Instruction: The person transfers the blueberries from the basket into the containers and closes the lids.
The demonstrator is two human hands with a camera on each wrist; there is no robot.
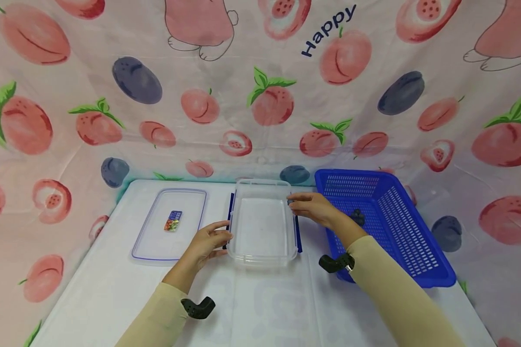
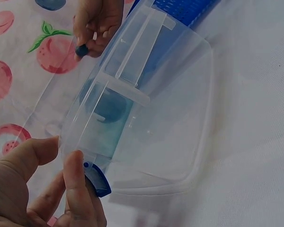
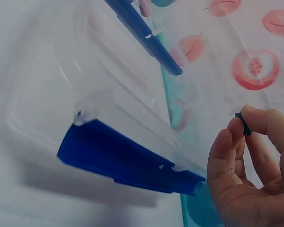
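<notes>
A clear plastic food container (image 1: pixel 262 226) stands uncovered, with dark blue clip flaps (image 3: pixel 118 158) swung outward along its two long sides. My left hand (image 1: pixel 208 242) holds its left side, with the thumb near the wall and the fingers about the end of a blue clip (image 2: pixel 98 180). Beyond the opposite rim, my right hand (image 1: pixel 312 208) pinches a small dark blueberry (image 3: pixel 244 124) between thumb and fingertips. That berry shows beside the far end of the container in the left wrist view.
Left of the container lies its clear lid (image 1: pixel 152 241) with a blue rim and a coloured label (image 1: pixel 173 220). A blue perforated basket (image 1: pixel 434 277) stands on the right, holding a dark clump of berries (image 1: pixel 357 217). A fruit-print cloth (image 1: pixel 226 72) hangs behind the white table (image 1: pixel 260 308).
</notes>
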